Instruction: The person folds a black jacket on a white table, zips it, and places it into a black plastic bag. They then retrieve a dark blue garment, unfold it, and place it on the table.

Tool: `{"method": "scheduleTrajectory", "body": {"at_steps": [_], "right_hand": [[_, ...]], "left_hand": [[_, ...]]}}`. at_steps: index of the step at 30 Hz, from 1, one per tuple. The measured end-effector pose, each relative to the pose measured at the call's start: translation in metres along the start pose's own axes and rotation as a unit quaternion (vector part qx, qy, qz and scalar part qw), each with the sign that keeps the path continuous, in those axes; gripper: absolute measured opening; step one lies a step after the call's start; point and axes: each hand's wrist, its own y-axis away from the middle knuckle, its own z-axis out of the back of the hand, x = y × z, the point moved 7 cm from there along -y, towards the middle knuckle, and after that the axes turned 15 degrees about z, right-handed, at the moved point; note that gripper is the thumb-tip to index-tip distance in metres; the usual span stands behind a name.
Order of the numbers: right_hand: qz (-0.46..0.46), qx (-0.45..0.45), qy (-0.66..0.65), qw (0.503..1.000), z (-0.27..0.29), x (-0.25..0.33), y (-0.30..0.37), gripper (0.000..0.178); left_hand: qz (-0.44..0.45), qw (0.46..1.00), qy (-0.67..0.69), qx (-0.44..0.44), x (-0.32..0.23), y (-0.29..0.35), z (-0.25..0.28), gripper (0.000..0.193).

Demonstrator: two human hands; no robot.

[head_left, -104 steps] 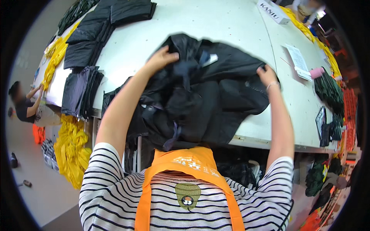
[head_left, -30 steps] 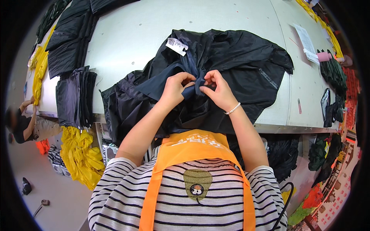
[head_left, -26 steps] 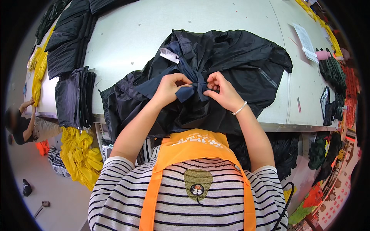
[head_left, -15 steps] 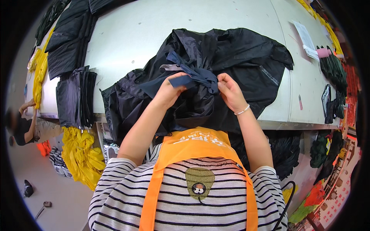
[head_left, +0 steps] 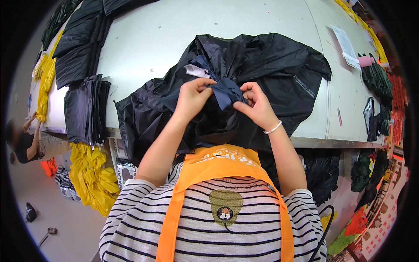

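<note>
A thin, shiny black garment (head_left: 275, 59) lies crumpled in front of me, its exact kind unclear. Dark blue cloth (head_left: 226, 91) is bunched at its middle, and a small whitish label (head_left: 196, 70) shows just beyond. My left hand (head_left: 193, 98) pinches the blue cloth from the left, thumb and forefinger together. On the opposite side, my right hand (head_left: 258, 104), with a white bead bracelet at the wrist, grips the right edge of that cloth with bent fingers. The fold between the fingertips is partly hidden.
Folded black garments (head_left: 85, 105) are stacked at the left of the white table (head_left: 161, 35). Yellow cloth (head_left: 94, 174) hangs below. Papers (head_left: 345, 46), a pink thread spool (head_left: 365, 60) and a small pointed tool (head_left: 339, 117) lie right. Another person's arm (head_left: 32, 150) reaches in far left.
The blue flap by my left hand has swung from the left into the middle, hanging downward now. My left hand has turned, and my right fingers have curled lower on the cloth.
</note>
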Motion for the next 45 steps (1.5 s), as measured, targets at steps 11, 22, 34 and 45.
{"method": "scheduleTrajectory", "body": {"at_steps": [11,22,34,45], "right_hand": [[0.118,-0.016,0.055,0.991,-0.014,0.024,-0.011,0.034],[-0.034,-0.261,-0.391,0.882,0.027,-0.018,-0.011,0.019],[0.2,-0.294,-0.283,0.891,0.078,0.037,0.004,0.021],[0.185,-0.251,0.433,0.846,0.067,0.036,0.029,0.066]], "left_hand": [[-0.245,0.932,-0.265,-0.015,-0.042,0.025,-0.02,0.02],[-0.215,0.945,-0.229,-0.095,-0.027,0.044,-0.031,0.011],[-0.034,0.983,-0.175,0.038,-0.004,0.03,-0.034,0.018],[-0.061,0.995,-0.081,0.018,-0.013,0.02,-0.017,0.012]]}}
